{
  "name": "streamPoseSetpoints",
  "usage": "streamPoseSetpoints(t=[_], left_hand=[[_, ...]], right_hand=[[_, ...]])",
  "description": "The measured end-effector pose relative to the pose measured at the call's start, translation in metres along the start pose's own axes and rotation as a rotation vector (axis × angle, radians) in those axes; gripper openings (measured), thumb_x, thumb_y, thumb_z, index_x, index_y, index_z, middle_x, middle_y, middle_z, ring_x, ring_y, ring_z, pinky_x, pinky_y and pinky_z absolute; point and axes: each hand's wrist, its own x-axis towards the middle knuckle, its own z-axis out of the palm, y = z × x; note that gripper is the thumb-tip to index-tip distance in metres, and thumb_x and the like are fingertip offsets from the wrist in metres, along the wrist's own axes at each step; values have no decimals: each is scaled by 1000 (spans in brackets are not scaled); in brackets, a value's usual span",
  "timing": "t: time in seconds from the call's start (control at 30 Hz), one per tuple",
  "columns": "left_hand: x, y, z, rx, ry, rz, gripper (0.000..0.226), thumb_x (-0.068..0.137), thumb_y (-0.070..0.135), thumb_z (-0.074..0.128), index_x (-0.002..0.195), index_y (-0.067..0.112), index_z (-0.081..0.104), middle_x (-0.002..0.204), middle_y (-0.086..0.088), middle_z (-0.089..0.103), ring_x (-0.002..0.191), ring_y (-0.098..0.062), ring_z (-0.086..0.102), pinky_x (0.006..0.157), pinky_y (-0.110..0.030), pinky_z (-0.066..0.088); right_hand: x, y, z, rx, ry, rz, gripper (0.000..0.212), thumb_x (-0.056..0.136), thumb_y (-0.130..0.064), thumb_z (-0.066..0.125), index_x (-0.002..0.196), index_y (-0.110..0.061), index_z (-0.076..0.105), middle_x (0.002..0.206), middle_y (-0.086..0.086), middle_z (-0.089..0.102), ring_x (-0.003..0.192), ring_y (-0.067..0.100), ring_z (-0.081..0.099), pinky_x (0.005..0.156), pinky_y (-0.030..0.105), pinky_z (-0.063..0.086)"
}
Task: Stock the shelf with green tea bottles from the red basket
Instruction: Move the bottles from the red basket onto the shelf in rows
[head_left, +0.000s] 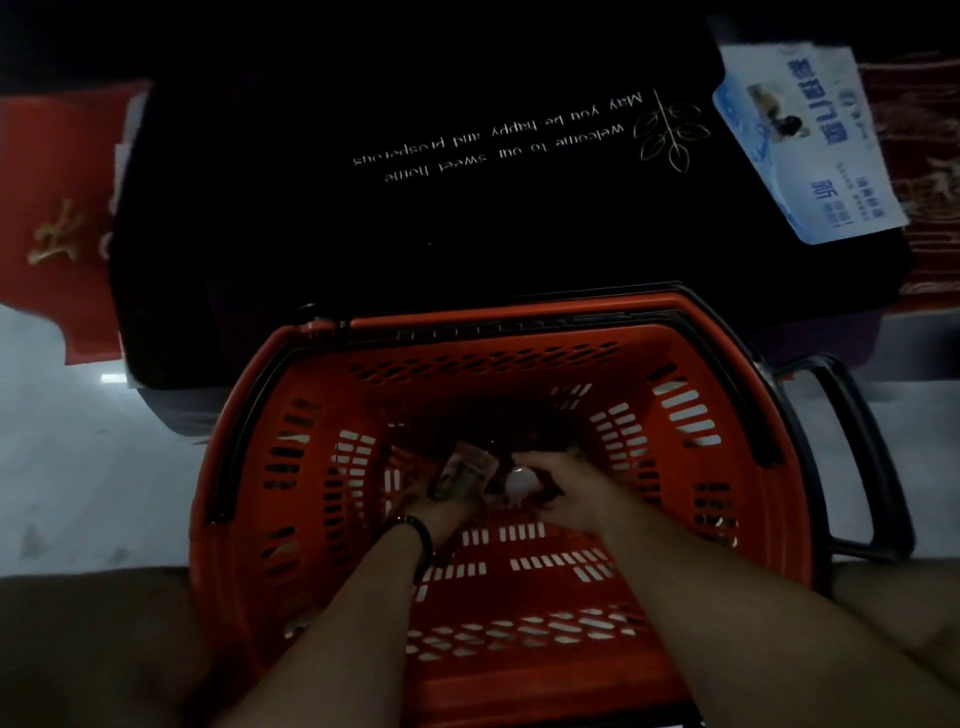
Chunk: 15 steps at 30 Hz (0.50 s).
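Both my arms reach down into the red basket (519, 358), which stands on the floor between my knees. My left hand (441, 506), with a dark band on its wrist, holds a green tea bottle (465, 473) by its body at the basket's bottom. My right hand (569, 493) curls around a second bottle whose white cap (521, 483) shows beside the fingers. The scene is dim and the bottles' lower parts are hidden. No shelf is in view.
A black doormat (467, 208) with pale lettering lies just beyond the basket. A blue-white leaflet (810, 145) sits on its right corner. Red mats lie at the left (57, 208) and right. The basket's black pull handle (872, 467) sticks out to the right over pale floor.
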Motion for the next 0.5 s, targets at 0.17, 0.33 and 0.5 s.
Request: streamPoseSetpoints(t=[0.17, 0.33, 0.5], left_hand=[[8, 5, 3, -19, -58, -34, 130, 47, 77, 88, 155, 20, 45, 150, -8, 57, 131, -32, 58, 109, -39, 48], [-19, 36, -8, 241, -129, -27, 102, 83, 59, 78, 161, 12, 33, 160, -13, 46, 138, -29, 52, 99, -34, 45], [-68, 80, -22, 331, -189, 85, 104, 78, 61, 82, 160, 17, 38, 163, -10, 44, 146, -31, 46, 118, -42, 41]], right_hand=[[1, 8, 17, 35, -2, 3, 29, 90, -14, 78, 114, 0, 72, 110, 23, 76, 103, 37, 75, 89, 47, 63], [-30, -22, -6, -126, -16, -132, 49, 72, 0, 90, 118, 2, 71, 102, 20, 80, 97, 38, 78, 92, 55, 62], [-111, -71, -19, -406, -70, -279, 39, 76, 3, 88, 111, 7, 70, 81, 20, 79, 64, 28, 79, 57, 38, 66]])
